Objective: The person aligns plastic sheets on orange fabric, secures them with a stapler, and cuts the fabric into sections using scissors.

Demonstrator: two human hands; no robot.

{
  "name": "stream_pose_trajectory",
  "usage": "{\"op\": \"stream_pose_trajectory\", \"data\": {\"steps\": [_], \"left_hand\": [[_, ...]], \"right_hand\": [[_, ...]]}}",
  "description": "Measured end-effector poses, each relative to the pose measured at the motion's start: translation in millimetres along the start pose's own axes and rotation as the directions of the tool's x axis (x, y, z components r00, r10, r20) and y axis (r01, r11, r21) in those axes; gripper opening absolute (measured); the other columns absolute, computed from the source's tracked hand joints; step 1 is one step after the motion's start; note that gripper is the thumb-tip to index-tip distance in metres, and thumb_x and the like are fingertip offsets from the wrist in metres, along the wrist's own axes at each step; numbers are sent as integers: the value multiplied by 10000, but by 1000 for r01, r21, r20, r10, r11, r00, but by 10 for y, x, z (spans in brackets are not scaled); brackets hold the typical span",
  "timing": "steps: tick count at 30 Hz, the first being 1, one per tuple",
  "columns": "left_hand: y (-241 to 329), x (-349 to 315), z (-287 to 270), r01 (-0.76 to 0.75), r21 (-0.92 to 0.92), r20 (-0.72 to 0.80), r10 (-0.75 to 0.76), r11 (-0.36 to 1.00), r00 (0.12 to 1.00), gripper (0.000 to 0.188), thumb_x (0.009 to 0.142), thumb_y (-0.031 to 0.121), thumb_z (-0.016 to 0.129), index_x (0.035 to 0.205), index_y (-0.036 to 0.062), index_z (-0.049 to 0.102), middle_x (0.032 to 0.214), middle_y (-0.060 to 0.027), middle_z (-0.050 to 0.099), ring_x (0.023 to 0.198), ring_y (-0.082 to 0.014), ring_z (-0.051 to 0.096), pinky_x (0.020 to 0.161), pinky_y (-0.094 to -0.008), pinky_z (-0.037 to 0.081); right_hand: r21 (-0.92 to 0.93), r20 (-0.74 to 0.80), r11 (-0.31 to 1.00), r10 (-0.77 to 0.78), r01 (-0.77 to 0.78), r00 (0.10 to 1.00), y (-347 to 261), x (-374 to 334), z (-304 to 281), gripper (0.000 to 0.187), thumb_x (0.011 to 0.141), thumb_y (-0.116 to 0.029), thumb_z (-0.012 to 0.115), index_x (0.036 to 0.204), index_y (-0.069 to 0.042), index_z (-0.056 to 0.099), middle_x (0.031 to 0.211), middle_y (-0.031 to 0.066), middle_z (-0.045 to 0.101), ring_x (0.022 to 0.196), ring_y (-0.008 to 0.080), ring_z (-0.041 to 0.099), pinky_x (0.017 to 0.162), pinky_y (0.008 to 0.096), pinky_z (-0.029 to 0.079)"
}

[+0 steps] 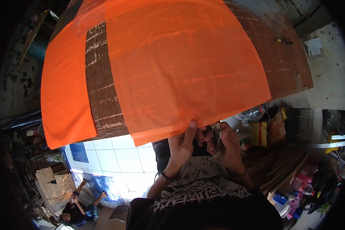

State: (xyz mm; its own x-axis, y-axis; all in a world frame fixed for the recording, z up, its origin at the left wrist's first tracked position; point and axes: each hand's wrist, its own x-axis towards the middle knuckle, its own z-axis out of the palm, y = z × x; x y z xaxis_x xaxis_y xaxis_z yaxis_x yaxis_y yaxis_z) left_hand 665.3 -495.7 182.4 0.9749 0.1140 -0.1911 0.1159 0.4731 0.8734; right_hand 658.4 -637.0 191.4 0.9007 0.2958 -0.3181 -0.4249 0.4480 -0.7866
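Note:
A thin, see-through orange sheet (188, 69) lies over a worn brown board (103, 88), its near edge hanging at my body. My left hand (182, 147) pinches that edge, thumb on top and fingers beneath. Right beside it, my right hand (228, 147) is closed around a small, narrow metal tool (216, 136), held upright near the sheet's edge; its exact kind is unclear. The fingertips of both hands nearly meet. A second, brighter orange piece (67, 92) lies at the left, a strip of bare board between the two.
A small yellow-and-black tool (283, 40) lies on the board at the far right. Below right are a yellow box (258, 133), stacked wood strips (280, 165) and a pink basket (295, 203). A person (80, 203) sits at the lower left near the white tiled floor (122, 157).

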Motion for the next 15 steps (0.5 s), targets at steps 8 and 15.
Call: {"op": "stream_pose_trajectory", "data": {"steps": [8,15], "left_hand": [[0,-1,19,26,-29,-33,-27,999,999,211,969,169,508,922,-14,601,726,-49,598,547,-88,540,466,-209,412],[-56,-1,-30,39,-55,31,-37,998,999,192,967,159,509,949,-18,582,711,-43,602,568,-90,575,460,-198,425]], "right_hand": [[-22,-72,999,-42,41,996,-76,83,207,320,964,-296,482,1057,6,526,853,73,576,723,129,563,507,228,450],[-32,-66,999,-10,8,998,-82,167,238,347,967,-294,479,1108,20,519,797,64,572,662,136,575,494,235,460]]}}
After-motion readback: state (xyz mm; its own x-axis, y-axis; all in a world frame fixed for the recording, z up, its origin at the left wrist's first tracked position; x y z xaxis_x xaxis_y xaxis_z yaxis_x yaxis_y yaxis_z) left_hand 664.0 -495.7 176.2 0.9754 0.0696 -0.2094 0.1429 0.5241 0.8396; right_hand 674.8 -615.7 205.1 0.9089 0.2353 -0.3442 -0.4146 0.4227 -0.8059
